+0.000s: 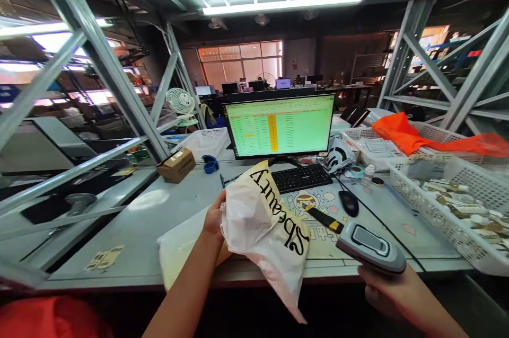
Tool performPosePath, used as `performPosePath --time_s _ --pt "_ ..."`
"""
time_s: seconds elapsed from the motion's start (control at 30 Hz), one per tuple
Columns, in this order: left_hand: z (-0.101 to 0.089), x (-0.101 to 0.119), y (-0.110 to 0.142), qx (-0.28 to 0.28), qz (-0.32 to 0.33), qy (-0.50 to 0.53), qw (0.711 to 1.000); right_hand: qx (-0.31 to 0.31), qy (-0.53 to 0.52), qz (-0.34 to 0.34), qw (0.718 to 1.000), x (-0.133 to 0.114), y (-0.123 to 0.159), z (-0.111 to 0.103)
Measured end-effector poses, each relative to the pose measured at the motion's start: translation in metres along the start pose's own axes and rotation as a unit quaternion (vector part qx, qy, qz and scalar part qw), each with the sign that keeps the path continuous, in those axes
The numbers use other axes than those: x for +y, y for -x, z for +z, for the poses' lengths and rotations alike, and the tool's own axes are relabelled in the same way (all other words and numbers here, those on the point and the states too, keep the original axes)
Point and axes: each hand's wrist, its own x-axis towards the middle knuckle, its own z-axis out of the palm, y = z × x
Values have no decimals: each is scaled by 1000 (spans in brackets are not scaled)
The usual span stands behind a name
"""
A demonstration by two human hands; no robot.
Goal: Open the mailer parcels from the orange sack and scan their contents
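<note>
My left hand is closed on the edge of a pale plastic mailing bag with black lettering, tilted above the front of the desk. A cream-coloured package lies on the desk behind my left forearm. In my right hand is a grey barcode scanner, its head turned toward the bag and held apart from it. A yellow and black utility knife rests on the printed desk mat just beyond the scanner. The fingers of my right hand are partly hidden under the scanner.
A monitor showing a spreadsheet stands behind a black keyboard and a mouse. White baskets line the right side, one under orange cloth. A cardboard box and a blue tape roll sit left.
</note>
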Motion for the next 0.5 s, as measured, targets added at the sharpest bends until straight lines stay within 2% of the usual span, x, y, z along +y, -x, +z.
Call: performPosePath --time_s 0.1,0.17,0.2,0.23,0.27,0.3,0.37,0.4,0.43,0.5 --pt "-4 33 14 61 73 -25 995 7 -28 10 1000 -14 -6 18" --pt "5 59 29 87 147 -85 982 16 -24 22 999 -15 -10 24" --pt "14 69 37 82 187 -130 970 16 -18 27 999 -13 -11 24" --pt "24 74 45 53 221 -189 955 19 -13 29 999 -9 -13 22" --pt "35 72 53 1 252 -260 932 28 -9 28 999 -5 -14 18" --pt "47 64 59 -67 278 -337 897 45 -9 26 999 0 -14 13" --pt "70 25 64 -237 289 -491 787 91 -6 23 996 10 -14 0" --pt "80 -4 63 -311 276 -552 723 112 -5 19 993 14 -13 -7" --pt "88 -36 60 -363 265 -589 672 128 -2 16 992 17 -12 -14" --pt "96 -101 50 -427 261 -645 578 120 22 23 992 19 -11 -25"
